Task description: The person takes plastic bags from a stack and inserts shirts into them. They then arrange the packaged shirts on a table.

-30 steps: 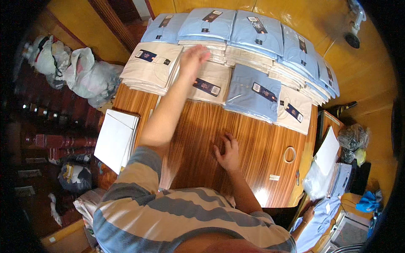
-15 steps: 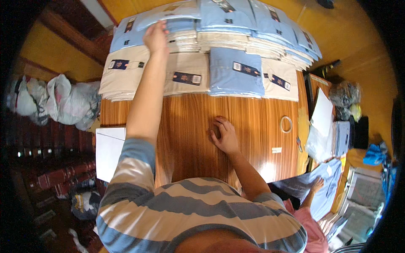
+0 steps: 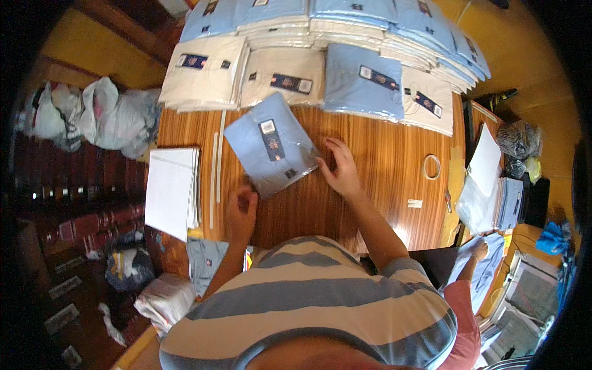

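Bagged blue shirt (image 3: 271, 145) | both hands (image 3: 242, 209) spread open at its edges | shirt stacks (image 3: 345, 61) behind | white sheets (image 3: 171, 191) left

Short-sleeved shirt (image 3: 308, 302), wide grey and cream stripes; forearms bare.

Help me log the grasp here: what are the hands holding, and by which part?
The blue packaged shirt lies flat on the table. The left hand is at its near corner, the right hand at its right edge; a closed grip cannot be told.
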The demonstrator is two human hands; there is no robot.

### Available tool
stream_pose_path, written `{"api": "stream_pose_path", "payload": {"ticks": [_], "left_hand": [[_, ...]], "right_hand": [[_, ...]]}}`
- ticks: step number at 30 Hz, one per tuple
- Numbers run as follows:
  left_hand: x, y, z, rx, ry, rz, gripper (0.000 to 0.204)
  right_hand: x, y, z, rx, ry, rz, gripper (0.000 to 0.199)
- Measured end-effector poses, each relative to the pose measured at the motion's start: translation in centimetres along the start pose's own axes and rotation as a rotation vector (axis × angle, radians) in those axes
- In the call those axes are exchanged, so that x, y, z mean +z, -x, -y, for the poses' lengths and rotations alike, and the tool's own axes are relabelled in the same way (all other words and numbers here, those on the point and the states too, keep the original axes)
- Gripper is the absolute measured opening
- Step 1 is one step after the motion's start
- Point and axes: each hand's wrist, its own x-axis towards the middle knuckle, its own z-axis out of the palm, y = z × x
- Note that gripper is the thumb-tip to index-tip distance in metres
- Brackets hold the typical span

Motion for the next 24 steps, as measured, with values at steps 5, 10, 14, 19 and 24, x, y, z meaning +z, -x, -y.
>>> {"api": "stream_pose_path", "payload": {"ticks": [5,10,14,19,24], "left_hand": [[0.1,-2.9,-0.7,0.450,-0.531,0.098,0.069],[-1.4,-3.9,0.0,0.603,-0.666,0.104,0.076],[-5.5,-7.5,0.3,0.667,-0.727,-0.019,0.072],[-19.4,-15.1,4.5,0.178,-0.961,-0.445,0.101],[-27.9,-16.5,11.4,-0.355,-0.750,-0.082,0.126]], "right_hand": [[3.1,2.8,1.2,-0.185,0.489,0.341,0.065],[2.3,8.0,6.7,0.128,0.481,0.569,0.065],[0.0,10.1,4.0,0.007,0.514,0.522,0.064],[1.1,6.7,3.7,0.165,0.365,0.169,0.077],[3.0,3.5,3.4,0.498,0.303,0.203,0.085]]}}
